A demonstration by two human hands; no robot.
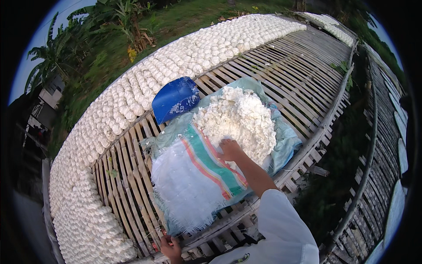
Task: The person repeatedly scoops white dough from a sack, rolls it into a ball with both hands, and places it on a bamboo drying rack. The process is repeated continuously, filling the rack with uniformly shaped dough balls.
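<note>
A heap of white, crumbly, moist-looking mash (237, 119) lies on a spread woven plastic sack (189, 185), white with green and red stripes. My right hand (229, 150) rests at the heap's near edge, where the mash meets the sack, its fingers spread and touching the mash. Down by the near edge of a bamboo slat rack (132, 189), my left hand (171, 248) lies with loosely bent fingers on the slats, apart from the sack. Nothing shows in it. Beside the heap, on its left, sits a curved blue plastic piece (176, 100) smeared with white bits.
Rows of white rounded lumps (110, 114) cover the rack's left and far sides. Along the right runs the rack's bamboo edge rail (327, 121), with a gap beyond it and a second slatted rack (373, 193). Banana plants (48, 57) and grass lie behind.
</note>
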